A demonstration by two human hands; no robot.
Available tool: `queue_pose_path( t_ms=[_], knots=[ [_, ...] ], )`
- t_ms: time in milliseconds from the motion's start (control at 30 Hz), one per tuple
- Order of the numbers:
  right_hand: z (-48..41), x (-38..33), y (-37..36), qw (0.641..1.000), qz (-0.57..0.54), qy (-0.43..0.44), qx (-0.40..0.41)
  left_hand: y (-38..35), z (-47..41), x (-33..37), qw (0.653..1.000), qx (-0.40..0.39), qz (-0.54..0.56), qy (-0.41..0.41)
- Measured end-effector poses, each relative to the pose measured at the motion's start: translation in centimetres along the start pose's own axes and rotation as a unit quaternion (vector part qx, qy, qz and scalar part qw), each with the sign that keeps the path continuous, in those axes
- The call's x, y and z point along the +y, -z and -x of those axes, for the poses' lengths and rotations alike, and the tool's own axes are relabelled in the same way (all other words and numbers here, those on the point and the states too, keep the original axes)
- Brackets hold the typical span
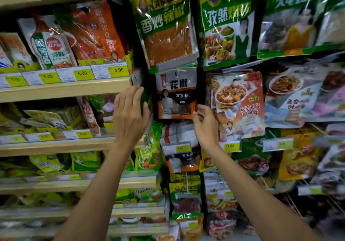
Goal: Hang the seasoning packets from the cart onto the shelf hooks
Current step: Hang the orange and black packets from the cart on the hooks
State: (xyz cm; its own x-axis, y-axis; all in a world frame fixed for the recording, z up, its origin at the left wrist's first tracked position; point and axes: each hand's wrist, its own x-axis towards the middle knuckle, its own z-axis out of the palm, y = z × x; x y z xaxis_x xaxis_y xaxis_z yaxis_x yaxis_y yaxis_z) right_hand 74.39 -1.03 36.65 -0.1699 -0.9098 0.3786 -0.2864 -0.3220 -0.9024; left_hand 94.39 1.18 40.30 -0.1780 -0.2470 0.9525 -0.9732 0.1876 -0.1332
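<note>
An orange, white and black seasoning packet hangs on a shelf hook, below a big green packet. My right hand pinches the orange packet's lower right corner with curled fingers. My left hand is raised flat with straight fingers just left of that packet, against a green packet seen edge-on; whether it grips it is unclear. The cart is out of view.
Wooden shelves with yellow price tags fill the left side, stocked with packets. To the right hang rows of packets on hooks, among them a tofu-dish packet. More hanging packets and price tags sit below my hands.
</note>
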Motion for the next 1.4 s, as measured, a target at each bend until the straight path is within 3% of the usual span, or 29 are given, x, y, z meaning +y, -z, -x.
queue_pose_path(
  t_ms=[167, 267, 467, 633, 833, 1000, 1400],
  knots=[
    [5.0, 3.2, 6.7, 0.999, 0.032, -0.001, -0.004, -0.3, 4.1, 7.6, 0.991, -0.082, 0.102, 0.038],
    [8.8, 7.1, 11.9, 0.997, 0.044, -0.070, 0.006, -0.5, 6.8, 13.6, 0.955, -0.167, 0.215, 0.117],
    [17.1, 15.1, 23.9, 0.963, 0.050, -0.235, 0.124, -0.7, 13.0, 28.9, 0.814, -0.320, 0.406, 0.265],
    [24.1, 18.6, 34.6, 0.924, 0.124, -0.313, 0.182, -0.1, 17.1, 42.3, 0.684, -0.469, 0.455, 0.326],
    [29.8, 22.0, 46.6, 0.888, 0.178, -0.358, 0.225, 0.4, 18.9, 56.6, 0.596, -0.571, 0.505, 0.252],
    [33.0, 24.6, 53.2, 0.848, 0.166, -0.413, 0.287, -0.3, 19.9, 65.0, 0.552, -0.627, 0.516, 0.187],
    [32.7, 33.8, 61.6, 0.724, 0.138, -0.509, 0.445, -10.3, 20.3, 80.4, 0.508, -0.684, 0.523, -0.005]
  ],
)
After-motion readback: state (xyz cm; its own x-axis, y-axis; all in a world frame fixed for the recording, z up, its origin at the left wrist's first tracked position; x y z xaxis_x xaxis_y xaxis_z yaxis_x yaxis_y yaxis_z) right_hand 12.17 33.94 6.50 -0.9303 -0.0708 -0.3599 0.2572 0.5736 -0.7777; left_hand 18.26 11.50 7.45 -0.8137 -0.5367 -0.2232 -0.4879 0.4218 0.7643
